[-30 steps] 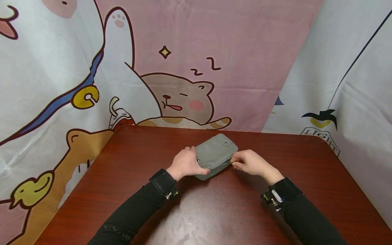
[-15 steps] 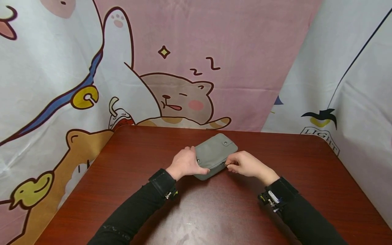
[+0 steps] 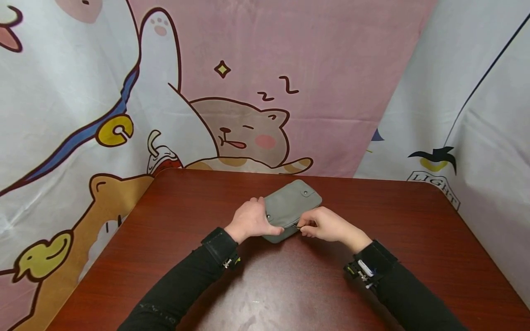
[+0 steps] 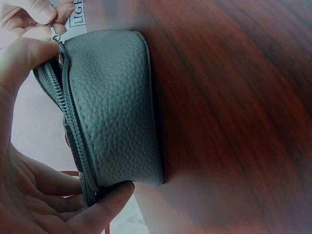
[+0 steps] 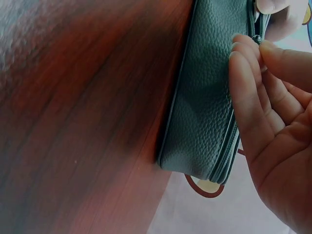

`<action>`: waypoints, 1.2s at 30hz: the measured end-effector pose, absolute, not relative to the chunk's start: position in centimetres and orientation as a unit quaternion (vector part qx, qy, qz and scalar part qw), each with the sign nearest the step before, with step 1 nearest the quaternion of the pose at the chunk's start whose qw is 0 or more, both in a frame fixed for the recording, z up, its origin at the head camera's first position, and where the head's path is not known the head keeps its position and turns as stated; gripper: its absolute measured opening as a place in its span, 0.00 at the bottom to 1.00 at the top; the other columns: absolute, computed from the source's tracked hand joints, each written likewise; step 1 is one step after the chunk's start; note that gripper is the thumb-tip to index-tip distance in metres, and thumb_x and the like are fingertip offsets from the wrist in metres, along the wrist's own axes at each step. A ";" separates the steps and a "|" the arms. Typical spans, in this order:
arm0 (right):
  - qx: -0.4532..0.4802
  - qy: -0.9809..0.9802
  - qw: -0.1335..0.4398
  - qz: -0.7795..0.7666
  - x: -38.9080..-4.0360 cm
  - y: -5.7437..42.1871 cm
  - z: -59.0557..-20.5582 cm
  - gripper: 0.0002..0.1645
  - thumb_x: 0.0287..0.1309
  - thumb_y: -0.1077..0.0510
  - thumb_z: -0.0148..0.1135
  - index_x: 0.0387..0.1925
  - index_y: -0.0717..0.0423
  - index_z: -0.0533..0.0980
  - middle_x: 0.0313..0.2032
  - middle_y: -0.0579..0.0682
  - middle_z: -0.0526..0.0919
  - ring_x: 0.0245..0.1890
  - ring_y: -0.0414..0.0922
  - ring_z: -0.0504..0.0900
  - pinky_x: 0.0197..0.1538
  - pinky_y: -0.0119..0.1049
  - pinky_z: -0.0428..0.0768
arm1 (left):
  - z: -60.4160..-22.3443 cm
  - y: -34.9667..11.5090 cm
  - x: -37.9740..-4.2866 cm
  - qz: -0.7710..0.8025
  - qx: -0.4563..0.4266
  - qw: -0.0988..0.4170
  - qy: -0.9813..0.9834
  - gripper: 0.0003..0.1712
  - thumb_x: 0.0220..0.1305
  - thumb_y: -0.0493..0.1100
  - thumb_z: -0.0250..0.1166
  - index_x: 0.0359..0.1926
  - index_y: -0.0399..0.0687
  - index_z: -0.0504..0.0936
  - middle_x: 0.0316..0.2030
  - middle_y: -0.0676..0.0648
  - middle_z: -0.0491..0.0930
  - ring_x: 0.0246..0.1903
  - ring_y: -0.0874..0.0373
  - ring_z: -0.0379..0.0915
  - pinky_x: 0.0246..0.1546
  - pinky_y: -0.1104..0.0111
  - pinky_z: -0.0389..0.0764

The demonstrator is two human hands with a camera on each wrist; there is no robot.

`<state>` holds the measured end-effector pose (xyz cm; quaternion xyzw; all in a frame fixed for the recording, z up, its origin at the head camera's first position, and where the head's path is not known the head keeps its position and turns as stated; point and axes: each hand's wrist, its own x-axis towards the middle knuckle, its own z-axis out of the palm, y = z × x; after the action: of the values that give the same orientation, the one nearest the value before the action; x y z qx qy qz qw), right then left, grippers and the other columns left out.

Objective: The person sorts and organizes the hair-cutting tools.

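A grey leather zip pouch [image 3: 287,202] lies flat on the table, tilted diagonally, with a snap tab at its far right end. My left hand [image 3: 250,220] grips its left end, thumb at the zip edge and fingers round the end. With thumb and fingertips, my right hand [image 3: 329,224] pinches the zip pull, part way along the near side. In the left wrist view the metal zip pull [image 4: 54,33] shows just past my left thumb; the zip teeth [image 4: 68,112] are parted near it. Zip teeth behind my right hand look joined in the right wrist view.
The brown wooden table [image 3: 256,285] carries the pouch near its back edge. Behind it hangs a cartoon cloth [image 3: 323,69] in pink and white. A white cloth [image 3: 488,138] hangs at the right. Both wrists wear small camera mounts.
My right hand has moved left and slightly nearer along the pouch's zip edge, carrying the zip pull towards my left hand. My left hand and the pouch have stayed put.
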<state>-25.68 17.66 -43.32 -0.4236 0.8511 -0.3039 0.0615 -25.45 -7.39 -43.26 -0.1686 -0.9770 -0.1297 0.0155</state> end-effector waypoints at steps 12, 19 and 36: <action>-0.438 0.836 0.080 -0.320 -25.3 16.8 -43.2 0.03 0.62 0.66 0.65 0.34 0.57 0.82 0.27 0.41 0.82 0.26 0.33 0.79 0.30 0.31 0.79 | -43.4 -7.5 -25.6 -0.135 -0.177 0.025 -0.975 0.55 0.36 0.74 0.73 0.50 0.31 0.76 0.35 0.42 0.76 0.30 0.51 0.75 0.26 0.62 0.78; -0.438 0.830 0.090 -0.335 -25.2 16.3 -43.4 0.03 0.62 0.67 0.64 0.35 0.59 0.82 0.27 0.42 0.84 0.26 0.35 0.81 0.31 0.31 0.80 | -43.5 -7.6 -25.7 -0.138 -0.178 0.021 -0.974 0.54 0.37 0.74 0.73 0.50 0.31 0.76 0.35 0.42 0.75 0.30 0.52 0.75 0.26 0.62 0.78; -0.438 0.826 0.106 -0.339 -24.8 15.7 -43.6 0.02 0.63 0.66 0.64 0.36 0.60 0.82 0.28 0.42 0.84 0.27 0.34 0.81 0.32 0.30 0.81 | -43.4 -7.7 -25.7 -0.125 -0.187 0.010 -0.974 0.55 0.37 0.74 0.75 0.51 0.31 0.75 0.35 0.41 0.76 0.31 0.51 0.75 0.28 0.62 0.78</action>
<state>-24.78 15.69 -43.57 -0.4382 0.8256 -0.3393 0.1059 -25.70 -7.74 -43.36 -0.1874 -0.9743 -0.1250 0.0103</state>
